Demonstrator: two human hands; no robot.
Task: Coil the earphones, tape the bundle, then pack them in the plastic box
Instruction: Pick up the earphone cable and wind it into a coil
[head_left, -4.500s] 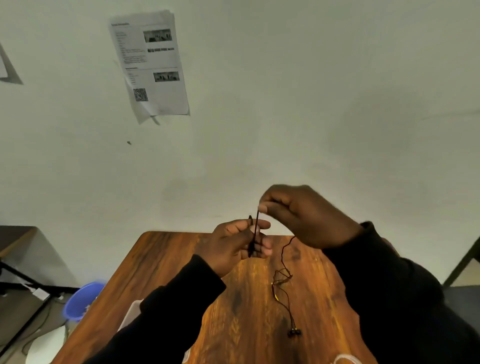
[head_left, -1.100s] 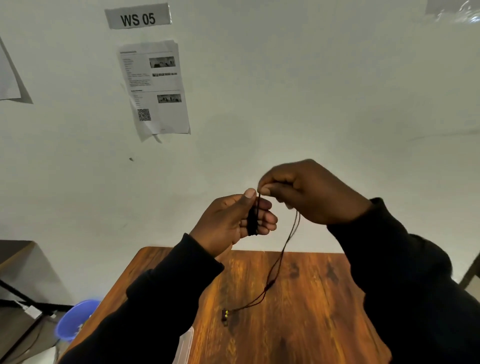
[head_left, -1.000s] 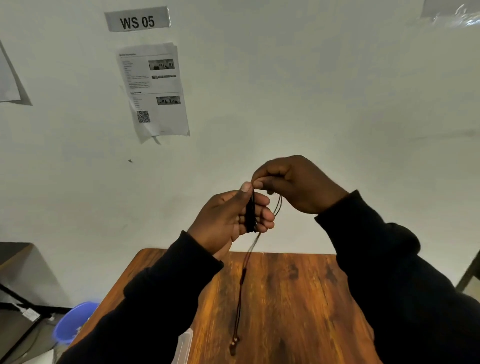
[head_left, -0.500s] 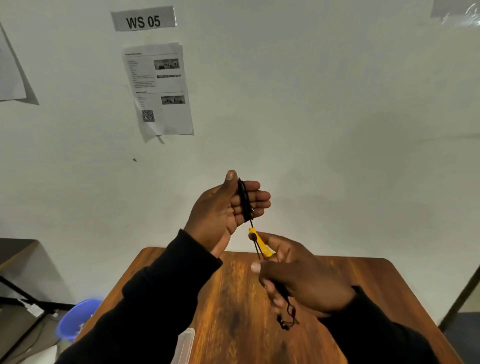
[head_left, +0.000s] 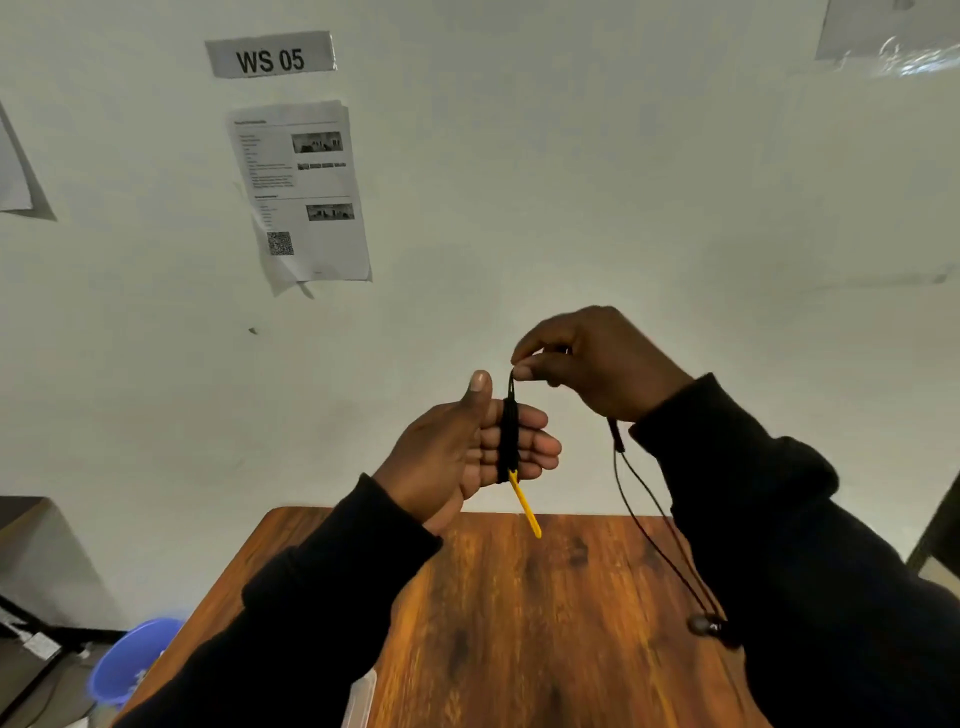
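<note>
Both arms are raised above the wooden surface (head_left: 519, 623), clothed in dark sleeves, with the hands held in front of the pale wall.

The left hand (head_left: 467, 452) is held flat and open, palm turned toward the right, with the four fingers (head_left: 535, 447) extended side by side and the thumb pointed straight up. The earphones (head_left: 508, 436) are wound as a tight black coil around those fingers, the loops lying across them near the middle joints. A yellow piece (head_left: 524, 504) is seen hanging from the bottom of the coil, angled down and to the right; what it is cannot be made out.

The right hand (head_left: 597, 364) is positioned just above and to the right of the left, knuckles upward and wrist bent down. It is closed in a pinch, the cable being gripped between thumb and forefinger directly over the top of the coil. From under this hand the free length of cable (head_left: 644, 514) is let fall in a loose double strand, past the right sleeve, to the earbuds (head_left: 706, 626) that dangle low above the surface.

At the lower edge, beside the left sleeve, a corner of the clear plastic box (head_left: 361, 699) is visible on the surface. A blue bucket (head_left: 130, 660) is seen on the floor to the left, and a printed sheet (head_left: 301, 192) and a "WS 05" label (head_left: 270, 54) are fixed to the wall.
</note>
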